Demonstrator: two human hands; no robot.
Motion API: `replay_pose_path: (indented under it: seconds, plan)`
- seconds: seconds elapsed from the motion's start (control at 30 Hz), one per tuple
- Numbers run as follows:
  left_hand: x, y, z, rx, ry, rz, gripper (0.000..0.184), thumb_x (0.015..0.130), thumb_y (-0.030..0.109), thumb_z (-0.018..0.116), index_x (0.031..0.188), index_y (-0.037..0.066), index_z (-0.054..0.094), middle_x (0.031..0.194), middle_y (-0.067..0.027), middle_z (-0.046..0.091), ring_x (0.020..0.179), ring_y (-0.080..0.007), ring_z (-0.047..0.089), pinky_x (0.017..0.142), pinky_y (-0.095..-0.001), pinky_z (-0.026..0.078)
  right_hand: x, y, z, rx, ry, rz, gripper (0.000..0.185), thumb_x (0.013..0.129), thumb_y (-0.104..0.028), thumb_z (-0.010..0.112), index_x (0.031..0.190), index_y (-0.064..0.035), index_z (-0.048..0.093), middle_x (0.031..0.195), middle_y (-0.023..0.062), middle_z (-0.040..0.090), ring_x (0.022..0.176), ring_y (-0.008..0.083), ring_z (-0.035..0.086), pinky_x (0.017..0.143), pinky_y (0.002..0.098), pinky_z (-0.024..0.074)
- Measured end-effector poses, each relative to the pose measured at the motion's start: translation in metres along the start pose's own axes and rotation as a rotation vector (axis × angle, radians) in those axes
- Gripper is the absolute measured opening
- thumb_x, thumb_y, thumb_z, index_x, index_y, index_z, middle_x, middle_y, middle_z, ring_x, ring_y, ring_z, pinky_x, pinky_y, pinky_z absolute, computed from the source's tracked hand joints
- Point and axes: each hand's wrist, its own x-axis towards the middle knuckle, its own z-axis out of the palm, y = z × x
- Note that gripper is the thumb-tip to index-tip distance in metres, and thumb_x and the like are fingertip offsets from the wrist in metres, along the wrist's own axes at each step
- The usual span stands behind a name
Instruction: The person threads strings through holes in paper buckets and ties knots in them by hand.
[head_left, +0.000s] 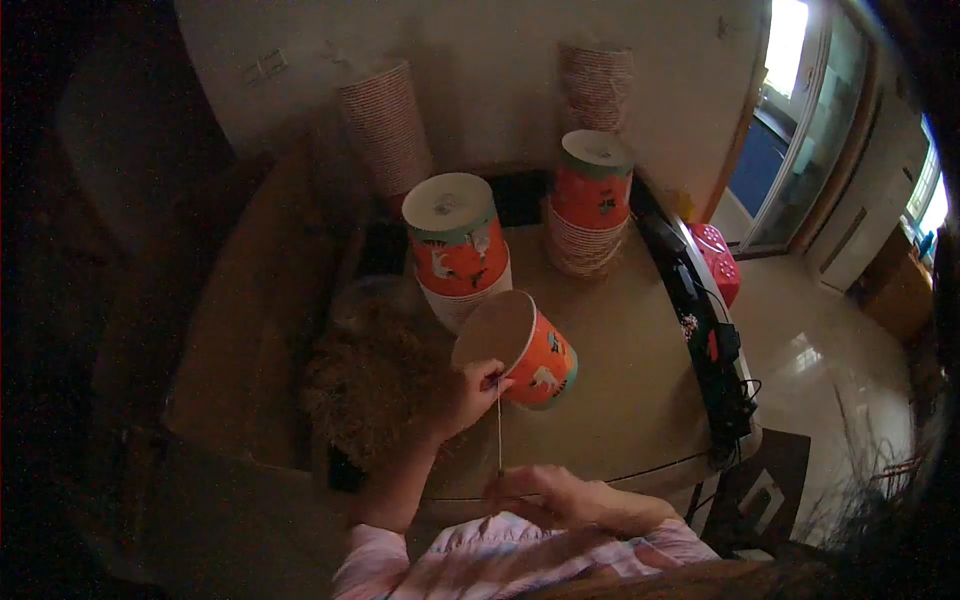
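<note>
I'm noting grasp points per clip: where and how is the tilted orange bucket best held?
I'd pinch the orange bucket by its rim on the right, coming from the right, thumb inside. Its mouth tips toward the upper left, leaving that thin edge exposed. The left hand is at the near edge and a bucket stack stands behind, so the right looks freer.
</note>
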Motion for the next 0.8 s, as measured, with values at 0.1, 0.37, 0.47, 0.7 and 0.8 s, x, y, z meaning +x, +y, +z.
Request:
replay_pose_path:
  seconds: [0.1, 0.37, 0.47, 0.7, 0.8]
  plan:
    - [0.005, 0.002, 0.007, -0.197, 0.023, -0.124, 0.018, 0.079, 0.016, 0.065, 0.084, 0.0, 0.059, 0.071, -0.0114, 0.06, 0.061, -0.0182, 0.056, 0.057, -0.0319, 0.045, 0.009, -0.026, -0.005, 0.551, 0.074, 0.46, 0.009, 0.088, -0.003, 0.05, 0.097, 0.0001, 0.049, 0.096, 0.0148, 0.061, 0.088, 0.0284, 0.062, 0.067, 0.035, 0.0501]
    - [0.005, -0.002, 0.021, -0.33, -0.092, -0.183, 0.015, 0.079, 0.008, 0.062, 0.092, 0.0, 0.06, 0.08, -0.0106, 0.064, 0.074, -0.014, 0.06, 0.065, -0.0293, 0.048, -0.011, 0.038, -0.052, 0.149, 0.576, 0.564, 0.012, 0.088, -0.008, 0.054, 0.096, 0.0002, 0.057, 0.091, 0.0069, 0.062, 0.079, 0.0139, 0.059, 0.065, 0.026, 0.0468]
    - [0.005, 0.022, 0.014, -0.43, -0.072, 0.029, 0.018, 0.078, 0.003, 0.06, 0.095, 0.0, 0.061, 0.084, -0.0109, 0.065, 0.081, -0.0165, 0.062, 0.069, -0.0297, 0.049, -0.001, 0.05, -0.055, 0.253, 0.748, 0.593, 0.006, 0.086, -0.005, 0.057, 0.091, -0.0015, 0.057, 0.086, 0.0036, 0.061, 0.072, 0.0087, 0.056, 0.058, 0.0213, 0.0446]
    - [0.003, -0.005, 0.029, -0.261, -0.028, -0.145, 0.015, 0.078, 0.003, 0.061, 0.093, 0.0, 0.061, 0.082, -0.013, 0.064, 0.077, -0.0213, 0.064, 0.068, -0.0288, 0.05, -0.008, 0.07, -0.065, 0.304, 0.785, 0.549, 0.01, 0.085, -0.012, 0.061, 0.088, -0.0032, 0.057, 0.074, -0.0009, 0.059, 0.064, 0.006, 0.052, 0.056, 0.021, 0.0432]
    - [0.003, 0.004, 0.022, -0.22, -0.047, -0.177, 0.014, 0.079, 0.007, 0.063, 0.091, 0.0, 0.061, 0.081, -0.0111, 0.064, 0.076, -0.0198, 0.063, 0.067, -0.0288, 0.049, -0.006, 0.059, -0.069, 0.359, 0.807, 0.481, 0.011, 0.084, -0.014, 0.062, 0.088, -0.0037, 0.058, 0.072, -0.0026, 0.058, 0.059, 0.0047, 0.05, 0.051, 0.0199, 0.0397]
